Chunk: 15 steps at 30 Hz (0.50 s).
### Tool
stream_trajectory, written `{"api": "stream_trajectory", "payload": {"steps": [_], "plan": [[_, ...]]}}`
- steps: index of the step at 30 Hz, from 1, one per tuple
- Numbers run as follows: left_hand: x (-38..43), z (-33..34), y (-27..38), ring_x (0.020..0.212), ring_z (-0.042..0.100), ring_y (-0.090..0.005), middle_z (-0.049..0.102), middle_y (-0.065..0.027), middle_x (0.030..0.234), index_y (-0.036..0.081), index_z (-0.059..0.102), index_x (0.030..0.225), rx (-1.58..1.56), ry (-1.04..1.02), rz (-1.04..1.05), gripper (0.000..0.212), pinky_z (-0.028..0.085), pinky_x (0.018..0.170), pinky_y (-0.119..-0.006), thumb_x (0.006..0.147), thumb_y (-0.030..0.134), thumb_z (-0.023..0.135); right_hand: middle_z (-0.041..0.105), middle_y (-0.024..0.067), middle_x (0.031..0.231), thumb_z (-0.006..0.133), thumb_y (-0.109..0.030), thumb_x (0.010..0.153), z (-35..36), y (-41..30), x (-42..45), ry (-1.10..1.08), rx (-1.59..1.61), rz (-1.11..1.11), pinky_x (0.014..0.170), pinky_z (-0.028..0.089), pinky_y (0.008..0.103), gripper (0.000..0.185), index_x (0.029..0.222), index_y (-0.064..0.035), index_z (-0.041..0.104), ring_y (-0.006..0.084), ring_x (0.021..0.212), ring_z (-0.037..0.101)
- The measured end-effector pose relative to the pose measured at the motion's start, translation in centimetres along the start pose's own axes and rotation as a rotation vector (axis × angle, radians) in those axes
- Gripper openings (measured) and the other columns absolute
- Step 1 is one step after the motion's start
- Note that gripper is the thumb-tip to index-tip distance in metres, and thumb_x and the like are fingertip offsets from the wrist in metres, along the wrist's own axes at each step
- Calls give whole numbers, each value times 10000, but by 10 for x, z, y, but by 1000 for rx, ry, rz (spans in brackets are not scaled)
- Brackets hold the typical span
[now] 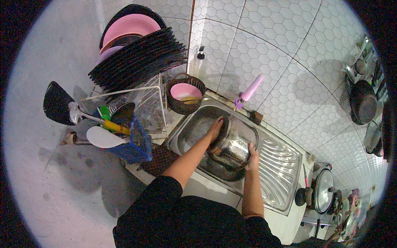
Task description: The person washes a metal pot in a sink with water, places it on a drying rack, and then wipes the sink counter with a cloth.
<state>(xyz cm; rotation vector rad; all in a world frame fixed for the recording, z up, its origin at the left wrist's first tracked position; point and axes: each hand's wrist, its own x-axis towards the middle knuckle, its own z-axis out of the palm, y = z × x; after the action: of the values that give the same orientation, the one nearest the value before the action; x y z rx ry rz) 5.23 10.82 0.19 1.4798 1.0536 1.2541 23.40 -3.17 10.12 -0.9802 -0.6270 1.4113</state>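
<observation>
A shiny wet metal pot (235, 141) lies tipped on its side in the stainless steel sink basin (194, 130). My right hand (252, 156) grips its right-hand rim, the thumb on the outer wall. At the pot's dark left end is my left hand (216, 128), holding that edge; some of its fingers are hidden. Just above the pot, a faucet with a pink sleeve (252, 88) and purple nozzle points down towards it. Beneath the pot, a dark round shape (234, 176) shows in the basin, too covered to identify.
Left of the sink stand a wire dish rack (161, 102) with black and pink plates (133, 26), a blue utensil basket (136, 144) and a brown woven basket (186, 107) holding a pink bowl. Rightward are the ribbed drainboard (276, 170) and a lidded pan (324, 190) on a stove.
</observation>
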Motion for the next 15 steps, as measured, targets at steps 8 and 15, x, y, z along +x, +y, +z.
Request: {"api": "stream_trajectory", "payload": {"steps": [8,15], "plan": [[-21,0,-38,975,455,-228,487,-118,1098,50,413,1166,-406,112,-472,416,358,841,-324,895,354,327,605,87,876,577,-270,805,23,-9,-7,68,37,-11,682,473,330,301,937,1,560,201,737,590],[-40,1,56,812,515,-197,556,-52,983,97,521,1085,-235,18,-464,453,412,744,-315,879,451,326,596,87,919,563,-277,817,11,3,17,73,52,-71,725,453,329,348,1004,17,546,204,789,576]]}}
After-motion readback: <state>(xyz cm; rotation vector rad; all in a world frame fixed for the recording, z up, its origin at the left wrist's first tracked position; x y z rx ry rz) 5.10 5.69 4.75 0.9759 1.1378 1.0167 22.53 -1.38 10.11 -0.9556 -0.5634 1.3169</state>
